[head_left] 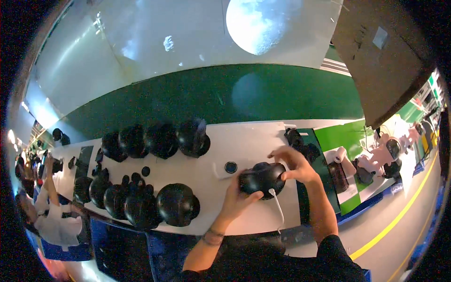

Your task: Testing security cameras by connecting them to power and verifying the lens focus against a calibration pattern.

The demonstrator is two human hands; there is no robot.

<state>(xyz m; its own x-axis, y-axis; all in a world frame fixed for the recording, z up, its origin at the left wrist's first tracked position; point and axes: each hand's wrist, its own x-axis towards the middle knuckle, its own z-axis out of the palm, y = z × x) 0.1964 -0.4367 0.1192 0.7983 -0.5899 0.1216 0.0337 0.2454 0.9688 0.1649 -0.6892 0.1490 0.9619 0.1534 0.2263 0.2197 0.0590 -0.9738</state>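
Note:
A rounded black projector (263, 181) with a white cable (279, 207) plugged into its near side is held over the white tabletop. My left hand (238, 199) grips it from the left, its thumb lying along the near side. From the right, my right hand (298, 167) curls over its far and upper edge, thumb pressed to the side; some of those fingertips are hidden. Just left of the projector lies a small dark lens disc (230, 167). A bright round moon picture (258, 23) shines on the pale screen beyond the green wall.
Black round projectors stand in a far row (162, 140) and a near row (141, 207) to the left, with small black parts (136, 178) between them. Right are a dark mat (324, 174), a green board (345, 136) and a hanging brown panel (383, 56). Another person (58, 223) works far left.

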